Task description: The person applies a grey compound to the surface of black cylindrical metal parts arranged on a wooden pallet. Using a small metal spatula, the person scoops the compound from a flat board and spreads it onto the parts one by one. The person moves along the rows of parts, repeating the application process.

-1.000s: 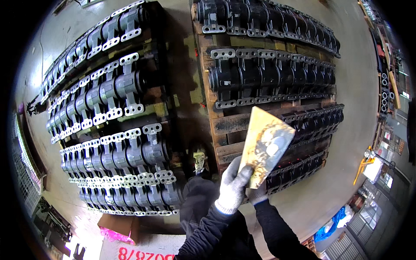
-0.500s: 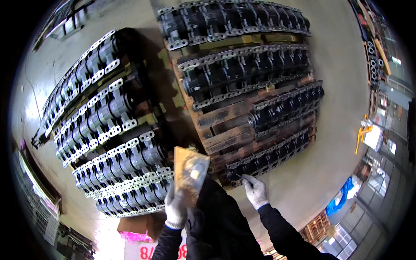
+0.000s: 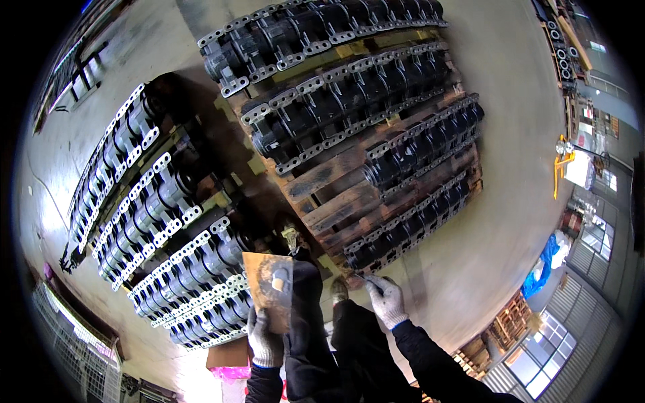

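My left hand (image 3: 265, 341) is closed round the lower end of a flat tan board (image 3: 256, 285). A pale lump sits in a dark grey smear of paste (image 3: 277, 281) on the board's face. My right hand (image 3: 388, 300) pinches a thin tool (image 3: 361, 275); only its narrow tip shows past the fingertips, so its kind is unclear. That tip is just short of the near end of the closest row of black rollers (image 3: 406, 225), apart from it as far as I can see. Below the board, my dark-clad legs partly hide the floor.
Rows of black rollers with drilled flanges lie on a wooden pallet (image 3: 329, 218) ahead. More grey-black roller rows (image 3: 191, 258) lie to the left. A shadowed gap with a small yellowish object (image 3: 290, 238) separates the groups. A cardboard box (image 3: 228, 354) stands near my left arm.
My view has turned and stepped along, so the rollers sit further left and lower. The board is more upright and lower left. My right hand has shifted slightly left and down, tool still pinched.
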`<move>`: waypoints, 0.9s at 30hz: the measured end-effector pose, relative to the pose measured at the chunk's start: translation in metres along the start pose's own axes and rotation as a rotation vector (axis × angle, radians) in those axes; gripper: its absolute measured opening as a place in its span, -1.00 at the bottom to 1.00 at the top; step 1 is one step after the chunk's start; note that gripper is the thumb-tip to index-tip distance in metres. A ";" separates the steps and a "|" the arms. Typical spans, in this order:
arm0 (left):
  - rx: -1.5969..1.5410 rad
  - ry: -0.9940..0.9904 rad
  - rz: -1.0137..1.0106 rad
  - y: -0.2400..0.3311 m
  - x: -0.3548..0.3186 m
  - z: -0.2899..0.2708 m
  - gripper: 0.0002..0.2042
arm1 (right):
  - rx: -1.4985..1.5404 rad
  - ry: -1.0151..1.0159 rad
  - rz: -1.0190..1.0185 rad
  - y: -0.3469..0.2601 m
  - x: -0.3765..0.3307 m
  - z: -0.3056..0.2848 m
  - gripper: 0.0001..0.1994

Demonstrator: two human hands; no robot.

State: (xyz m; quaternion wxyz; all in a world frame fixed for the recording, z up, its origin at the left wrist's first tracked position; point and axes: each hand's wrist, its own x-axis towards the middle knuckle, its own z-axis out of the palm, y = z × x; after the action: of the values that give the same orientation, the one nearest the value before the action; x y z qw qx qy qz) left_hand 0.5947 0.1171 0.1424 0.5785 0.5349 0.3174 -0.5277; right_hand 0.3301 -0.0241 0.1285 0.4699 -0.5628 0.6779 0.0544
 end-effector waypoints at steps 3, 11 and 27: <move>0.006 -0.041 -0.045 -0.013 0.001 0.014 -0.56 | 0.097 0.028 0.015 0.011 -0.002 0.001 -0.78; 0.088 -0.084 -0.119 -0.029 0.001 0.032 -0.50 | 0.218 0.052 0.128 0.046 0.000 0.005 -0.78; 0.131 -0.141 -0.049 -0.130 -0.031 0.064 -0.41 | 0.482 0.082 0.173 0.129 0.020 -0.025 -0.76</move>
State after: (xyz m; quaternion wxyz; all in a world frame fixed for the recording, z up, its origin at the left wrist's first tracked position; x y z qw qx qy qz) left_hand 0.4506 0.0809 0.1489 0.5502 0.5249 0.2538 -0.5978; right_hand 0.2125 -0.0070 0.0698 0.5562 -0.3760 0.7354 -0.0915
